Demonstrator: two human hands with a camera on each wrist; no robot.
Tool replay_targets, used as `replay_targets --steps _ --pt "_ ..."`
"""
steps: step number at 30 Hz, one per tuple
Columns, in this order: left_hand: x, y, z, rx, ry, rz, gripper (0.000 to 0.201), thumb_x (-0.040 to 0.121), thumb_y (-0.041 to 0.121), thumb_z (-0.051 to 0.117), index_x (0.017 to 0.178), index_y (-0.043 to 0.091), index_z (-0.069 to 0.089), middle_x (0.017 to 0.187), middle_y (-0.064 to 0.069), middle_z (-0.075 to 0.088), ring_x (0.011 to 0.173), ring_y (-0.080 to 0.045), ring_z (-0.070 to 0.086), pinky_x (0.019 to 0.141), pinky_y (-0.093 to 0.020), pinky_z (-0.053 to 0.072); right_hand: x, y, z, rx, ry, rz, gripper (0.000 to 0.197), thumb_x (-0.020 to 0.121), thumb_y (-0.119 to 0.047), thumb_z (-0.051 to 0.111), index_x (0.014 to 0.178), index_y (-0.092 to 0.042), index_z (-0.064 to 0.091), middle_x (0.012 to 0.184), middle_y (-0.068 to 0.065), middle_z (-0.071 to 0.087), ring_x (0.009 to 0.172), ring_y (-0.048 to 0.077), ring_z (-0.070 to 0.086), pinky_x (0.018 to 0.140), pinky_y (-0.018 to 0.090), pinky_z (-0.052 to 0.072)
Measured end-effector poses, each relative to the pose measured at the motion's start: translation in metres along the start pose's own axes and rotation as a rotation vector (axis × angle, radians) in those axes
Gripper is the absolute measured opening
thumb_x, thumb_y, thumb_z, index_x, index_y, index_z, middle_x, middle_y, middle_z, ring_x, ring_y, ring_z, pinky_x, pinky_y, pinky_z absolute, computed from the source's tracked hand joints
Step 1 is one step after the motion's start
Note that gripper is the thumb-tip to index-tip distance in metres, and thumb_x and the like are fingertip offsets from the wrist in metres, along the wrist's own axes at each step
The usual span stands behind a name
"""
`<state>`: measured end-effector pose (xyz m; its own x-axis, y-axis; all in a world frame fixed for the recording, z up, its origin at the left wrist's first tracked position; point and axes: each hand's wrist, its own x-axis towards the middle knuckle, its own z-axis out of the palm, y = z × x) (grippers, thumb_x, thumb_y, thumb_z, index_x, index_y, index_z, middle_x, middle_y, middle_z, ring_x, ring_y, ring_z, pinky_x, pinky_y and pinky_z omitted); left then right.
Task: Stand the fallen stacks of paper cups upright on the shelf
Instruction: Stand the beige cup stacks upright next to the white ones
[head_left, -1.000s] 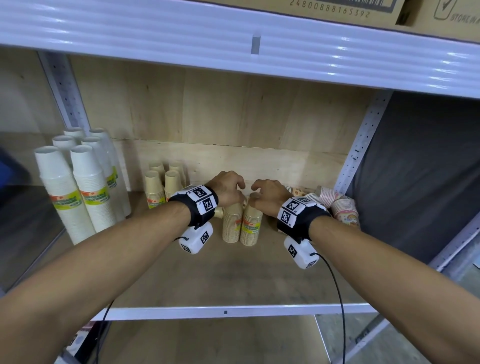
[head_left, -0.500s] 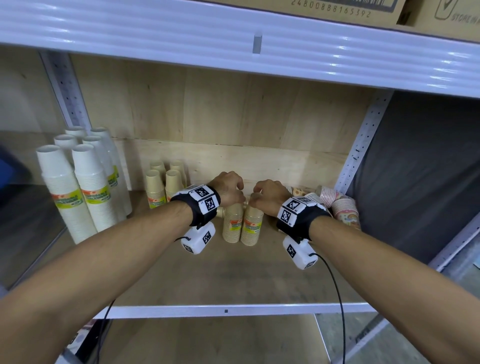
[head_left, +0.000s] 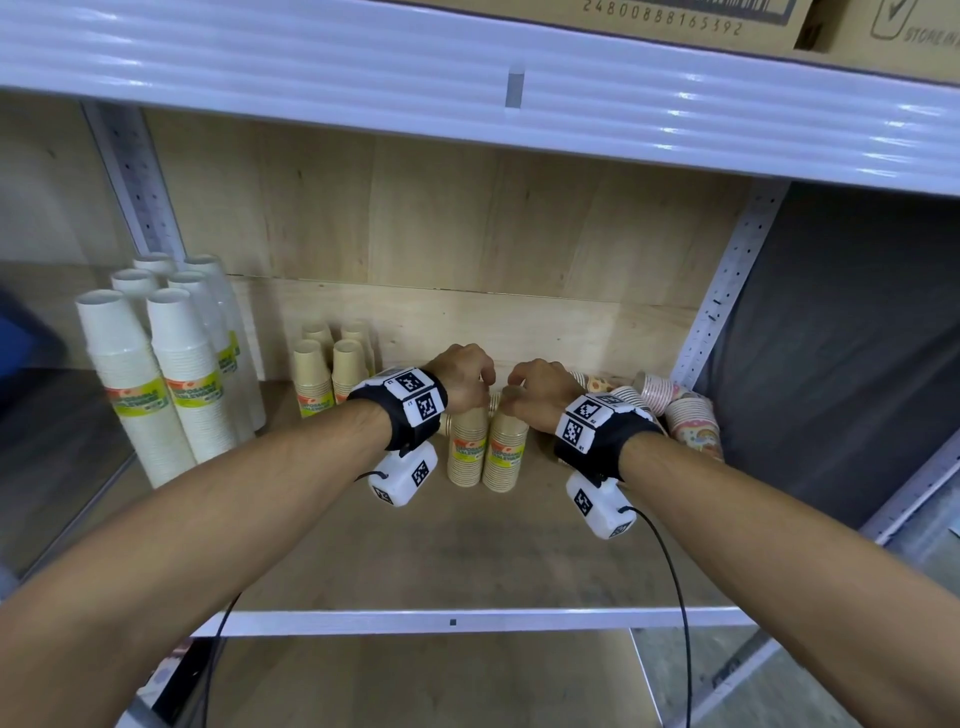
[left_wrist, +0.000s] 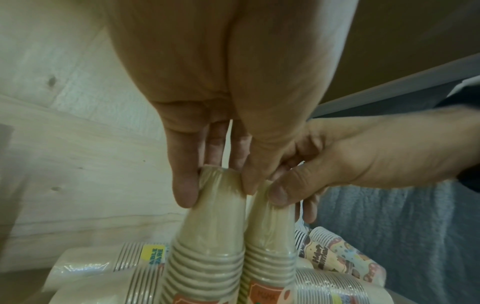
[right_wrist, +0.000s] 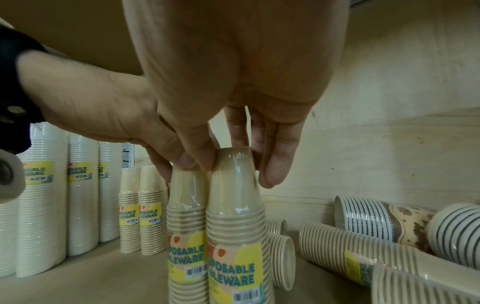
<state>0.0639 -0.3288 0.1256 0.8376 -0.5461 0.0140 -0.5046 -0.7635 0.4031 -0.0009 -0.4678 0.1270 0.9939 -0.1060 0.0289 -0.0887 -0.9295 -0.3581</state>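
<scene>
Two tan cup stacks stand upright side by side mid-shelf, the left stack (head_left: 467, 452) (left_wrist: 207, 236) (right_wrist: 187, 216) touching the right stack (head_left: 506, 457) (left_wrist: 270, 236) (right_wrist: 233, 205). My left hand (head_left: 480, 387) (left_wrist: 217, 189) pinches the top of the left stack. My right hand (head_left: 514, 395) (right_wrist: 237, 168) pinches the top of the right one. Fallen stacks lie to the right: a tan one (right_wrist: 363, 253), a brown patterned one (right_wrist: 384, 218) and pink patterned ones (head_left: 691, 421). More fallen ones (right_wrist: 281, 261) lie just behind the held pair.
Tall white cup stacks (head_left: 171, 374) stand upright at the left, with short tan stacks (head_left: 332, 369) beside them. A perforated shelf post (head_left: 722, 291) borders the right side, and the upper shelf's edge (head_left: 514, 88) hangs overhead. Bare board lies between the stacks and the shelf's front rail (head_left: 452, 621).
</scene>
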Motion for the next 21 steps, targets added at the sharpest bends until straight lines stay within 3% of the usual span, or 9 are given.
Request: replay_targets --steps 7,12,16,21 --pt "-0.001 -0.002 -0.014 0.062 -0.047 0.028 0.031 0.088 0.019 0.067 0.119 0.014 0.067 0.124 -0.005 0.061 0.109 -0.020 0.060 0.087 -0.027 0.051 0.003 -0.004 -0.004 -0.017 -0.007 0.005 0.031 0.081 -0.030 0.066 0.105 -0.012 0.070 0.103 0.008 0.066 0.097 0.025 0.062 0.081 0.035 0.055" --pt "-0.007 -0.006 -0.034 0.104 -0.145 0.002 0.034 0.086 0.019 0.071 0.119 0.018 0.067 0.113 0.000 0.062 0.086 -0.015 0.062 0.065 -0.022 0.050 0.009 -0.016 -0.007 0.017 -0.070 -0.039 0.037 0.077 -0.033 0.070 0.105 -0.007 0.071 0.103 0.013 0.069 0.091 0.026 0.067 0.079 0.041 0.057" --pt "-0.014 -0.015 -0.050 0.118 -0.204 -0.056 0.032 0.085 0.014 0.072 0.116 0.017 0.069 0.113 -0.004 0.065 0.088 -0.022 0.068 0.074 -0.031 0.060 0.016 -0.036 -0.009 0.010 -0.103 -0.109 0.038 0.078 -0.030 0.072 0.103 -0.002 0.071 0.104 0.016 0.069 0.093 0.026 0.067 0.069 0.034 0.054" --pt "-0.027 -0.035 -0.070 0.163 -0.221 -0.138 0.032 0.083 0.013 0.073 0.115 0.016 0.070 0.113 -0.003 0.067 0.091 -0.026 0.070 0.074 -0.033 0.059 0.028 -0.065 -0.003 0.011 -0.119 -0.188 0.038 0.078 -0.033 0.073 0.103 -0.004 0.072 0.103 0.014 0.070 0.094 0.022 0.065 0.080 0.037 0.055"
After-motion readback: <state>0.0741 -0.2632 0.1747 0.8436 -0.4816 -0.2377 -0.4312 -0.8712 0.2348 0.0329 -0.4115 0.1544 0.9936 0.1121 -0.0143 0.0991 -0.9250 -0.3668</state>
